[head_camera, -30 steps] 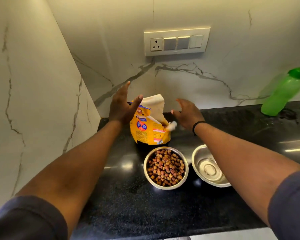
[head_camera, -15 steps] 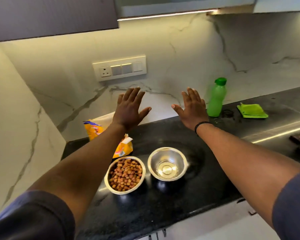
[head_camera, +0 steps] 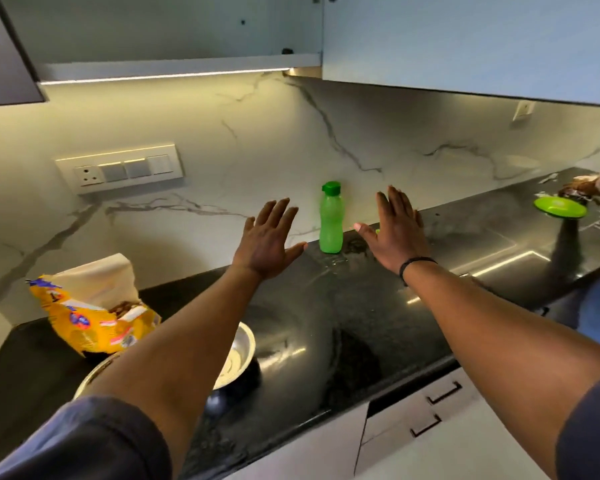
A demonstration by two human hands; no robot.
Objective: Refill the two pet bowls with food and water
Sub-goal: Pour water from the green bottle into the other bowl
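Head view, near to far. Closest: two dark sleeves and bare forearms stretched forward over the black tabletop [head_camera: 378,327]. Under the left forearm, two steel bowls: the left bowl [head_camera: 90,379] showing only a strip of rim, contents hidden; the right bowl [head_camera: 238,351] half covered, with a pale shiny inside, water not possible to judge. Just behind the bowls, at the left, a yellow food bag [head_camera: 90,323], open at the top, leaning, brown kibble visible in its mouth. Further on, left hand [head_camera: 267,244] and right hand [head_camera: 394,233] raised above the tabletop, backs toward the camera, fingers [head_camera: 278,211] straight and spread, holding nothing. Between the hands and beyond them, a green water bottle [head_camera: 330,220] upright near the marble wall, cap on. Far right, a green lid [head_camera: 560,207] on the tabletop. On the wall, a switch panel [head_camera: 120,169].
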